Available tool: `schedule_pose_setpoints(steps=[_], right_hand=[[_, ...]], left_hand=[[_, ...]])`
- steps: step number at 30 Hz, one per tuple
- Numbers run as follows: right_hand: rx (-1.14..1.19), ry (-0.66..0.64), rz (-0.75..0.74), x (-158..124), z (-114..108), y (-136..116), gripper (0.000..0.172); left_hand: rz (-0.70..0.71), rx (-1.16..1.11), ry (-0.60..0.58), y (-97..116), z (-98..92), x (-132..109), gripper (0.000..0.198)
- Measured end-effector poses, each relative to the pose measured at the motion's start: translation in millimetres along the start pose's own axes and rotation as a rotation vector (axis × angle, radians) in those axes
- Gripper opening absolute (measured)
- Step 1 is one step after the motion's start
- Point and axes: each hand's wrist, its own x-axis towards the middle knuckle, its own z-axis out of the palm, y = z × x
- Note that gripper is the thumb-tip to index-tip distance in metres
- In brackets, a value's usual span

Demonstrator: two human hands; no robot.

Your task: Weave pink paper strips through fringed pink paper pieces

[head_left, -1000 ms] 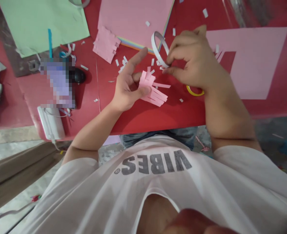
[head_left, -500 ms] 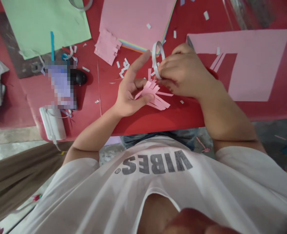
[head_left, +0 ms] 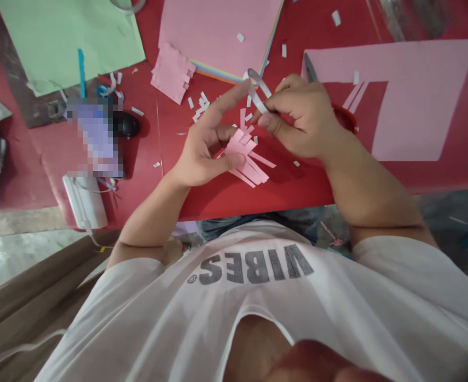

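My left hand (head_left: 212, 143) pinches a fan of pink paper strips (head_left: 248, 154) between thumb and fingers, its index finger stretched out to the white tape roll (head_left: 262, 87). My right hand (head_left: 301, 116) holds the near edge of that thin, tilted roll between thumb and fingers. Its far side touches or nearly touches my left index fingertip. Behind my right hand show a grey blade (head_left: 309, 68) and a red loop handle (head_left: 347, 118), apparently scissors, mostly hidden. Small white paper bits (head_left: 201, 106) lie beyond my left hand.
On the red table (head_left: 218, 201) lie a cut pink sheet (head_left: 409, 116), a stack of coloured paper (head_left: 218, 37), a notched pink piece (head_left: 173, 73) and a green sheet (head_left: 75, 42). At left are a black mouse (head_left: 130, 124) and a white power bank-like box (head_left: 85, 201).
The tape roll has tilted over, and my right thumb now presses on its near edge. My left hand has shifted slightly left with the pink strips.
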Motion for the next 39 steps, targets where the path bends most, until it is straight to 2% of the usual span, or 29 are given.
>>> schedule_pose_setpoints(steps=[3, 4, 8, 11, 13, 19, 21, 24, 28, 33, 35, 39], right_hand=[[-0.211, 0.066, -0.229, 2, 4, 3, 0.034], [-0.257, 0.101, -0.26, 3, 5, 5, 0.035], [-0.343, 0.217, -0.351, 5, 10, 14, 0.04], [-0.371, 0.242, -0.37, 5, 11, 17, 0.041], [-0.382, 0.23, -0.373, 5, 11, 18, 0.04], [-0.338, 0.198, -0.366, 2, 7, 15, 0.039], [-0.324, 0.192, -0.372, 2, 7, 14, 0.04], [-0.356, 0.189, -0.389, 2, 7, 14, 0.038], [-0.402, 0.205, -0.436, 2, 8, 14, 0.037], [-0.438, 0.265, -0.399, 2, 8, 12, 0.038], [-0.448, 0.259, -0.389, 2, 7, 10, 0.038], [-0.524, 0.236, -0.365, 2, 4, 7, 0.038]], left_hand=[[-0.029, -0.016, 0.014, 4, 4.0, -11, 0.088], [-0.051, -0.026, 0.024, 7, 5.4, -13, 0.084], [-0.14, -0.041, -0.015, 19, 11.3, -17, 0.077], [-0.175, -0.061, -0.091, 25, 14.6, -15, 0.083], [-0.212, -0.116, -0.099, 26, 14.1, -14, 0.086], [-0.358, -0.312, 0.105, 20, 3.2, -10, 0.061], [-0.357, -0.305, 0.093, 18, 1.5, -8, 0.062], [-0.343, -0.216, 0.011, 18, 2.6, -7, 0.071], [-0.259, -0.113, 0.042, 15, 4.7, -10, 0.071], [-0.102, -0.021, 0.051, -5, 0.7, -6, 0.093], [-0.093, 0.003, 0.024, -12, -0.6, -4, 0.092], [-0.035, 0.093, -0.008, -12, 2.8, -7, 0.074]])
